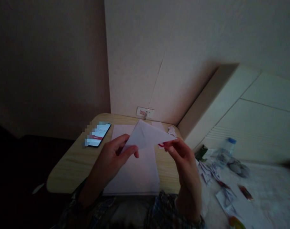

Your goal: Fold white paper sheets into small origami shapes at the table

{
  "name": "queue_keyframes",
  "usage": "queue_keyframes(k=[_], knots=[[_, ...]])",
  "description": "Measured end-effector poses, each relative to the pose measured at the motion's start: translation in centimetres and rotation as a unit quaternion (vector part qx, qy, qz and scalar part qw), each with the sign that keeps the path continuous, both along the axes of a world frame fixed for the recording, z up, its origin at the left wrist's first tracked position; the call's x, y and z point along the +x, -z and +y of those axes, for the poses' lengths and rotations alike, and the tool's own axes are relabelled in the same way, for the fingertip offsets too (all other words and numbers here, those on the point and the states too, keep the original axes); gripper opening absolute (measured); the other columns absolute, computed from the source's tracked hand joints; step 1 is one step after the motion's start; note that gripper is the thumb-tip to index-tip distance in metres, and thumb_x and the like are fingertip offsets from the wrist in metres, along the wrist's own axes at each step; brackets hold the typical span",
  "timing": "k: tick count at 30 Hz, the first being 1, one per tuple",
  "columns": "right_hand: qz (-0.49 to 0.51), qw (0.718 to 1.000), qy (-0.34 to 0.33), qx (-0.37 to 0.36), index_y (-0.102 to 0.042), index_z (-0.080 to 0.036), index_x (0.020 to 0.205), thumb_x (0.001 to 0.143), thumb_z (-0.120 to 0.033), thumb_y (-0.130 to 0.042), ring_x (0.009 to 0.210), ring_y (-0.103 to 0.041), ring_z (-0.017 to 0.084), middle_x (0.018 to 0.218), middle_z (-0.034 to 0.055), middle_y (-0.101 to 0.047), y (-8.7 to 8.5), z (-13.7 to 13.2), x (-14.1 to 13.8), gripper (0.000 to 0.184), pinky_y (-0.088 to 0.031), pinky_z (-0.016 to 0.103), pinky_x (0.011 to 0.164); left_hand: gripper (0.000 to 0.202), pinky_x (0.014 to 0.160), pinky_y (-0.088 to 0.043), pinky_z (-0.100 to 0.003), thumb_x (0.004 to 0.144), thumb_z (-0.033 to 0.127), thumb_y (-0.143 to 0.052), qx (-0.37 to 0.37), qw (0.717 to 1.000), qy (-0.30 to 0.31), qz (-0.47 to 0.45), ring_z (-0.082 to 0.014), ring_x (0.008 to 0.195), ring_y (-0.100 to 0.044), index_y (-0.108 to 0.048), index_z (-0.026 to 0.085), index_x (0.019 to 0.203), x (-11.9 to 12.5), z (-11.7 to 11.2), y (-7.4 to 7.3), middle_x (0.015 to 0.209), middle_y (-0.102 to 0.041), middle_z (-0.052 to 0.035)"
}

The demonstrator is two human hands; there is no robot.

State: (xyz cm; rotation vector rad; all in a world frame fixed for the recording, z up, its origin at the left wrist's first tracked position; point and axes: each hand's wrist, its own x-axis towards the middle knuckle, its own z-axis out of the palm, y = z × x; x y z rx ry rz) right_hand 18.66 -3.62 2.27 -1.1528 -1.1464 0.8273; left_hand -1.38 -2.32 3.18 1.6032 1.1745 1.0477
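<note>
– Where is the paper (149,135) now?

– It is in the air, above the sheets (135,179), which lie on the surface (66,168). The left hand (117,151) is clamped on its left edge, with the thumb on the near side. The right hand (180,152) pinches its right tip between thumb and fingers.

– What could go wrong from here?

– I think the paper could bend in a bad place, because nothing flat supports it. If the two hands pull unequally, its edges may slip out of line, or the tip could tear.

– And around it?

– The sheets seem loose, so a low left hand could drag them. The phone (100,135) lies to the left, where a wide movement could push it. The light is dim, so a crooked crease might escape notice.
</note>
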Motion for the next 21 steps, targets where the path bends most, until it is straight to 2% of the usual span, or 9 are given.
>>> queue_keyframes(k=[2, 5, 8, 12, 15, 21], knots=[[-0.012, 0.999, -0.015, -0.029, -0.064, -0.02, 0.063, 0.064, -0.035, -0.074, 0.064, -0.058, 0.017, 0.062, 0.0002, -0.064, -0.1, 0.1, -1.1, 0.018, -0.045, 0.029, 0.061, 0.022, 0.042, -0.027, -0.02, 0.081, 0.035, -0.053, -0.004, 1.0, 0.012, -0.007, -0.0082, 0.045, -0.039, -0.058, 0.019, 0.066, 0.3, -0.1, 0.0, 0.055, -0.053, 0.0052], [-0.004, 1.0, -0.001, -0.022, -0.061, -0.02, 0.058, 0.065, -0.036, -0.074, 0.06, -0.055, 0.015, 0.058, -0.0013, -0.061, -0.2, 0.1, -2.2, 0.021, -0.043, 0.027, 0.057, 0.021, 0.042, -0.027, -0.02, 0.082, 0.035, -0.052, -0.011, 1.0, 0.024, -0.015, -0.008, 0.045, -0.039, -0.058, 0.019, 0.07, 0.6, -0.2, 0.0, 0.055, -0.053, 0.0056], [0.009, 1.0, -0.002, -0.004, -0.06, -0.02, 0.061, 0.069, -0.033, -0.072, 0.061, -0.054, 0.013, 0.06, -0.0028, -0.059, -0.3, 0.1, -2.4, 0.02, -0.042, 0.025, 0.058, 0.019, 0.04, -0.025, -0.02, 0.082, 0.034, -0.052, -0.02, 0.999, 0.029, -0.015, -0.0077, 0.042, -0.035, -0.058, 0.019, 0.071, 0.6, -0.1, 0.2, 0.052, -0.049, 0.0068], [0.016, 0.999, -0.052, -0.009, -0.061, -0.02, 0.066, 0.069, -0.03, -0.072, 0.067, -0.057, 0.014, 0.066, -0.0029, -0.062, -0.2, 0.2, -2.4, 0.015, -0.044, 0.025, 0.064, 0.019, 0.041, -0.027, -0.02, 0.082, 0.033, -0.053, -0.015, 0.999, 0.03, -0.018, -0.0075, 0.042, -0.036, -0.058, 0.019, 0.071, 0.6, -0.2, 0.2, 0.051, -0.048, 0.0073], [0.01, 0.998, -0.06, -0.019, -0.061, -0.02, 0.067, 0.069, -0.031, -0.071, 0.068, -0.057, 0.014, 0.067, -0.0023, -0.062, -0.1, 0.3, -2.6, 0.015, -0.045, 0.026, 0.065, 0.018, 0.042, -0.03, -0.02, 0.082, 0.032, -0.054, -0.005, 0.999, 0.024, -0.02, -0.0079, 0.044, -0.04, -0.059, 0.018, 0.071, 0.7, -0.3, 0.1, 0.055, -0.054, 0.0057], [0.018, 1.0, -0.019, -0.015, -0.064, -0.02, 0.066, 0.07, -0.032, -0.071, 0.06, -0.056, 0.013, 0.06, -0.0024, -0.062, 0.1, 0.3, -2.9, 0.015, -0.044, 0.025, 0.057, 0.017, 0.051, -0.039, -0.02, 0.08, 0.028, -0.055, 0.019, 0.999, 0.029, -0.028, -0.0104, 0.056, -0.055, -0.058, 0.018, 0.067, 1.0, -0.3, 0.0, 0.064, -0.063, 0.0025]])
